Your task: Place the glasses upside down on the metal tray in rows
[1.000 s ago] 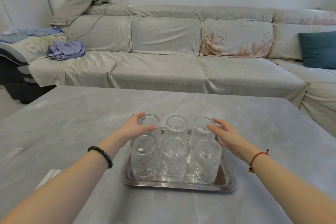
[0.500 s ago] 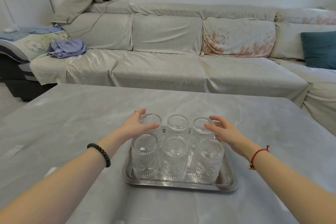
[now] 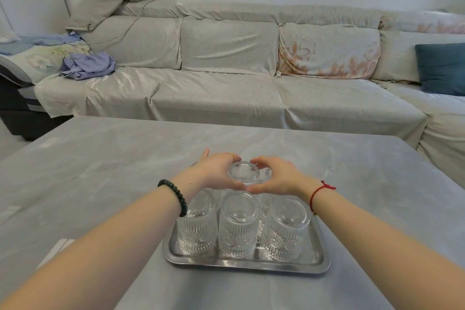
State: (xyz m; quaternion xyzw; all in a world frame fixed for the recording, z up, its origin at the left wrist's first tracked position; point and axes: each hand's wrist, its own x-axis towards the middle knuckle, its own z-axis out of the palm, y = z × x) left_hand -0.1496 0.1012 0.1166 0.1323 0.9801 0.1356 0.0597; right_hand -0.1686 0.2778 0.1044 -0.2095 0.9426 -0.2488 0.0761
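Head view: both hands, left hand (image 3: 214, 173) and right hand (image 3: 278, 178), are cupped around the back-middle glass (image 3: 243, 171) at frame centre, thumbs meeting in front, so I'd guess this is final straightening. The ribbed clear glasses sit upside down in two rows on the shiny metal tray (image 3: 247, 263) on the grey bench (image 3: 100, 171); next probably just a gentle release.

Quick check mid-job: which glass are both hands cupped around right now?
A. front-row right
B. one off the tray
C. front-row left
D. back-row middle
D: the left hand and right hand close around the back-row middle glass, behind the three front glasses on the metal tray.
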